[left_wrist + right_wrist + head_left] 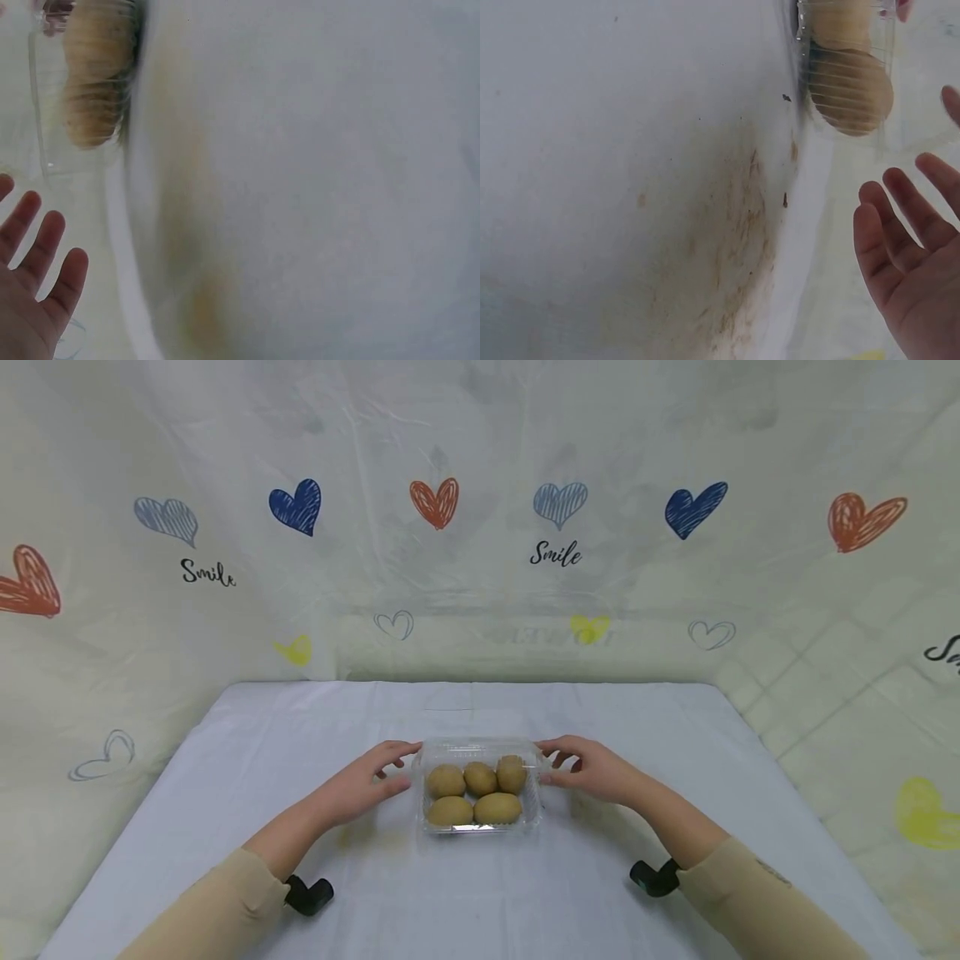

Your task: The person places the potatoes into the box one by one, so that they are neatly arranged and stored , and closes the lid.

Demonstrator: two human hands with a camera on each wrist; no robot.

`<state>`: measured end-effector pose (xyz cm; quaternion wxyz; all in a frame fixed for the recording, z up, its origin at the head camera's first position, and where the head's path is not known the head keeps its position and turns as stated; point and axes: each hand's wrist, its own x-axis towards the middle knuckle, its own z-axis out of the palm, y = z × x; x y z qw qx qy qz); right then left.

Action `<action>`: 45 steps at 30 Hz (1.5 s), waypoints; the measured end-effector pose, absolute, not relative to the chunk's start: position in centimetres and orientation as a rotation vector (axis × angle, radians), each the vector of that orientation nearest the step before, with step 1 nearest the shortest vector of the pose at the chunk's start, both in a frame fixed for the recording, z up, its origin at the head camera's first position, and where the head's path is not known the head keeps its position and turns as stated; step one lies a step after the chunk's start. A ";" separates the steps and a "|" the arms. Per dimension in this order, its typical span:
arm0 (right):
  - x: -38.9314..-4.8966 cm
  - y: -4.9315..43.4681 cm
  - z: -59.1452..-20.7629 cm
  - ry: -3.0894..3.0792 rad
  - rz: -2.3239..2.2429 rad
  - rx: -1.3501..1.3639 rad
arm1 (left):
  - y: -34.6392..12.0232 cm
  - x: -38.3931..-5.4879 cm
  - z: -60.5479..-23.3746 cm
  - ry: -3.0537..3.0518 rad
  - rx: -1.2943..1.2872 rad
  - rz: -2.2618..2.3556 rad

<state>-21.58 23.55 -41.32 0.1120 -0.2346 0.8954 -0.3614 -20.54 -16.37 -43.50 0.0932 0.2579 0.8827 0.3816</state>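
Observation:
A clear plastic clamshell box [480, 747] with its lid down sits on the white cloth, and several brown, potato-like oval things [498, 808] lie inside in two rows. At its left side my left hand [366, 783] has its fingertips right by the rim, thumb lower than the fingers. My right hand [588, 770] mirrors it at the right side, fingertips at the lid's edge. Both wrist views show the fingers spread and loosely bent, near the box's ends, with nothing gripped.
The white tablecloth [480, 902] has brownish smudges [735, 247] and crumbs near the box. A pale curtain [480, 427] with printed hearts stands behind the table and at both sides. Dark wrist cameras [309, 895] stick out from the sleeves.

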 end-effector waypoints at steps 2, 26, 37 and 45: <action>-21.3 23.7 -41.1 2.608 -1.066 -0.702 | -16.4 -20.4 -43.5 2.622 0.778 1.129; -19.6 23.4 -41.6 2.530 -1.085 -0.700 | -15.2 -17.9 -43.9 2.600 0.631 1.078; -19.0 22.8 -42.0 2.484 -1.042 -0.660 | -14.2 -17.2 -44.4 2.430 0.480 1.217; -18.8 22.5 -42.3 2.396 -1.114 -0.668 | -13.6 -16.7 -44.4 2.268 0.451 1.394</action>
